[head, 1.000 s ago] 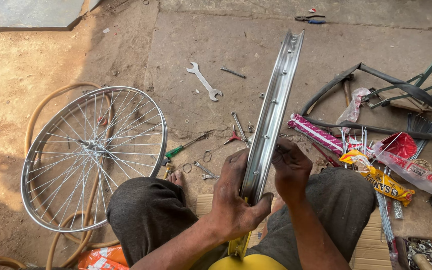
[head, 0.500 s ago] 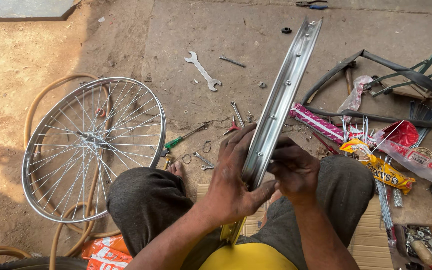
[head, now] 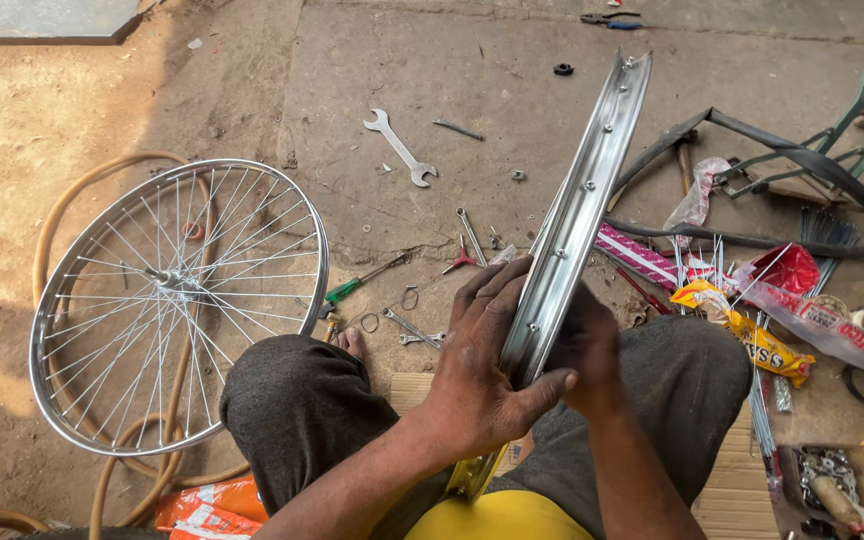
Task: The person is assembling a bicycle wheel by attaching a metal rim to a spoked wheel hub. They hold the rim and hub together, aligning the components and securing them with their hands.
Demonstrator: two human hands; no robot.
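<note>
From the head view, the person sits on the ground with a bare rim (head: 580,215) held edge-on between the knees, its top end leaning away over the concrete and its lower end dropping out of sight at the lap. The left hand (head: 482,375) wraps the rim from the left, fingers spread up along its channel and thumb hooked across it; the right hand (head: 587,345) is closed on the rim's far side, mostly hidden behind the metal, so its exact hold cannot be told. The rim's spoke holes are all empty (no spoke or hub is fitted to it), so by the look of things the lacing is wholly undone. A finished wheel (head: 177,300) lies flat on the dirt to the left, over a hose (head: 67,200). Loose spokes (head: 717,262) lie by packets (head: 752,335) on the right, well within reach. A spanner (head: 400,148), a screwdriver (head: 364,278) and pliers (head: 472,242) lie scattered ahead.
</note>
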